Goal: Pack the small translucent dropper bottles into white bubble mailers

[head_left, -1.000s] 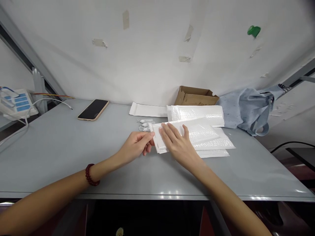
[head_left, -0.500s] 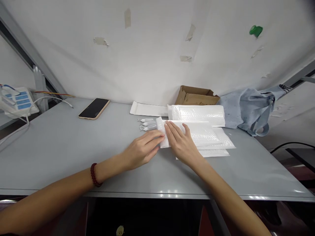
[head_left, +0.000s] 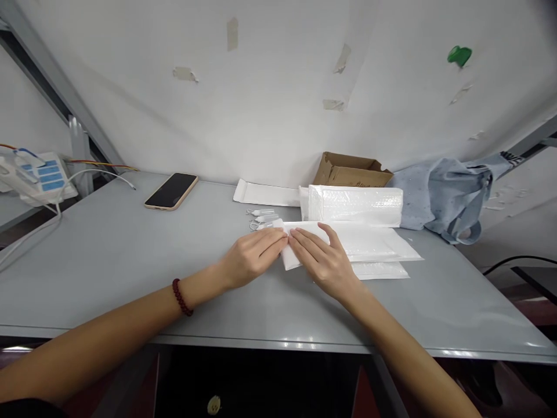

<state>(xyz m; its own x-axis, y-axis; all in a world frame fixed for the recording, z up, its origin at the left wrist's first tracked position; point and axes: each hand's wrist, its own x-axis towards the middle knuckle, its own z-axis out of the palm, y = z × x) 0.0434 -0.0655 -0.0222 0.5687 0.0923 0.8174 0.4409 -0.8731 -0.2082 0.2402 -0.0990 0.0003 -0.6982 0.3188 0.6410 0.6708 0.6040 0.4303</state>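
A white bubble mailer (head_left: pixel 290 259) lies in front of me, its left end partly hidden by my fingers. My left hand (head_left: pixel 255 258) pinches that left end, fingertips pressed together. Stretched out over the mailer, my right hand (head_left: pixel 322 261) rests its fingers flat, with the thumb apart. The two hands' fingertips nearly meet. More white mailers (head_left: pixel 380 247) lie under and right of my right hand. Just beyond my left fingers are several small clear tubes (head_left: pixel 263 217) with white loops, partly covered.
Behind lie a flat white mailer (head_left: pixel 267 193) and a shiny bubble mailer (head_left: pixel 359 204). An open cardboard box (head_left: pixel 352 171) stands at the wall beside blue denim cloth (head_left: pixel 452 197). A phone (head_left: pixel 172 190) and a white cable (head_left: pixel 93 170) are on the left of the grey table (head_left: pixel 108 267).
The mailer's left end has shifted slightly toward me and now shows a smooth white face instead of bubbled film. My left fingers have moved in closer to my right fingertips.
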